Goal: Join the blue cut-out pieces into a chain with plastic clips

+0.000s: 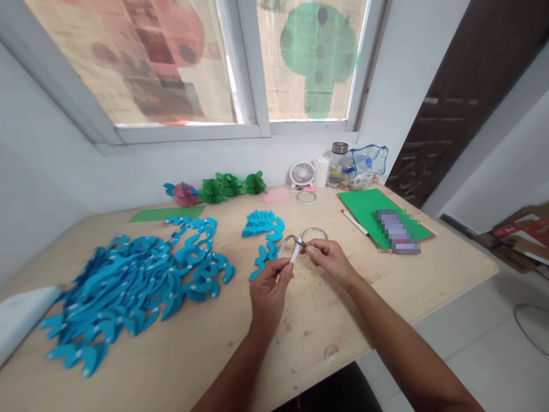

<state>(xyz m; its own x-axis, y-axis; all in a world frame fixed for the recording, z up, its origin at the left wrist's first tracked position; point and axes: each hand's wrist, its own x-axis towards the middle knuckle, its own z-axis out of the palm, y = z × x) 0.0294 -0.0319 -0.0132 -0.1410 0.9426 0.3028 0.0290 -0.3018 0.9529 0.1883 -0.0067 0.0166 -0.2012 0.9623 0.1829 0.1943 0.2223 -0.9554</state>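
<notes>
White strip [295, 252] is looking light, thin and bendy, probably creasing easily and maybe sticking to skin; a light pinch near either end is seeming the best hold. It is sitting above the tabletop [412, 280], between the hands: left hand [269, 289] is pinching its lower end, right hand [331, 260] is gripping a small dark item [302, 244] at its upper end, exact type unclear.

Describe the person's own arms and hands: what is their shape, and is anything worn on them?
The left hand and right hand are bare, without gloves. The left forearm and right forearm narrow towards the hands, with no sleeve in view. No watch or bracelet shows; no rings or markings can be made out.
</notes>
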